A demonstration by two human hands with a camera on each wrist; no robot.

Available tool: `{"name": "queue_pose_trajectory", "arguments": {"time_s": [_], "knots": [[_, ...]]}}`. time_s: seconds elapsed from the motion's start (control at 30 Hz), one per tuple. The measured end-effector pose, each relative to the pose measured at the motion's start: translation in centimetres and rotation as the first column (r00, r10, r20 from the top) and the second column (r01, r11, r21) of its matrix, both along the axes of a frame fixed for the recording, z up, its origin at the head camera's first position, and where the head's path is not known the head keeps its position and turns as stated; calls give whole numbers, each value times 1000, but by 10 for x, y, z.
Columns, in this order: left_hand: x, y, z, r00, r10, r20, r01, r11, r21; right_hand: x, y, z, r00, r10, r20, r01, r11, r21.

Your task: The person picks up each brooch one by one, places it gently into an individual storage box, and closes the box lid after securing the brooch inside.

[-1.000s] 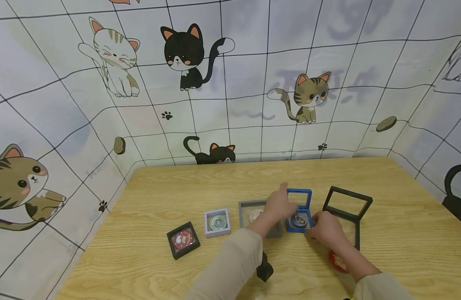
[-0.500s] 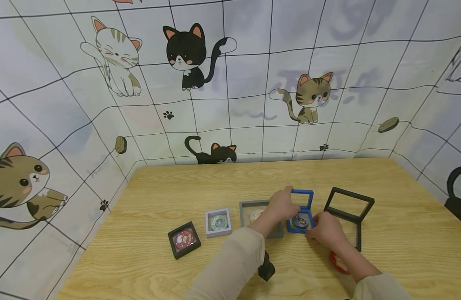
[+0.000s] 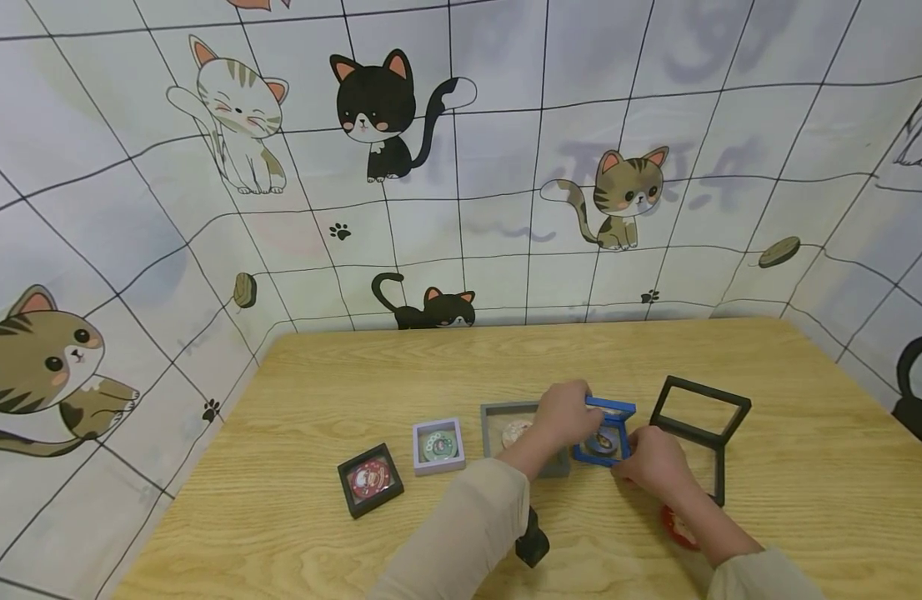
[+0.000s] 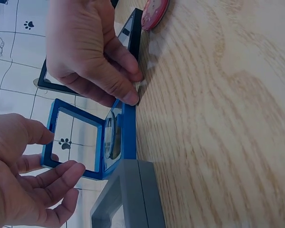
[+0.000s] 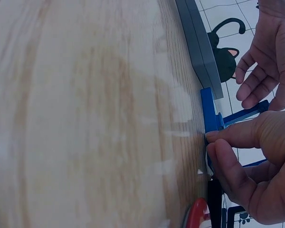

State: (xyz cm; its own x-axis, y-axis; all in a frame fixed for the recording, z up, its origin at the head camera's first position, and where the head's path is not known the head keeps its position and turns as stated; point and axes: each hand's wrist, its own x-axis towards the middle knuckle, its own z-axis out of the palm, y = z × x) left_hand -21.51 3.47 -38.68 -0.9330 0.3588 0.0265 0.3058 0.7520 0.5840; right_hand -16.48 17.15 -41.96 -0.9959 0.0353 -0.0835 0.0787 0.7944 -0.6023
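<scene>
A blue hinged display frame (image 3: pixel 581 457) lies on the table with its lid (image 4: pixel 78 112) partly raised. Inside its base sits a round, dark badge (image 3: pixel 602 441). My left hand (image 3: pixel 562 414) pinches the lid's edge between thumb and fingers, best seen in the left wrist view. With thumb and fingertips, my right hand (image 3: pixel 659 460) pinches the near right corner of the base, down at the tabletop. To the left, partly behind my left hand and forearm, lies a grey display frame (image 3: pixel 488 433) with a pale round badge (image 3: pixel 515 432) in it.
An open black display frame (image 3: pixel 719 475) stands right of my right hand. A red round badge (image 3: pixel 680 527) lies partly under my right forearm. Further left are a lilac frame (image 3: pixel 418 454) and a black frame (image 3: pixel 377 502), each holding a badge. The table (image 3: pixel 401 367) ends at a cat-patterned wall.
The blue frame's lid has swung down from upright towards its base. My left hand has come lower and slightly right with it. My right hand has stayed at the corner.
</scene>
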Motion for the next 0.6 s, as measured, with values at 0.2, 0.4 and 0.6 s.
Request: {"name": "queue_pose_trajectory", "arguments": {"time_s": [0.2,0.4,0.6], "knots": [[2,0,-2,999,3,-34,-3,1000,-7,1,-2,-1,1000,-7,-14,7,1000,-2],[3,1,-1,999,12,-48,-17,996,-91,1,-2,0,1000,-2,-31,2,1000,1],[4,1,-3,1000,21,-7,-22,986,-167,0,-1,-1,1000,-8,-22,8,1000,26]]}}
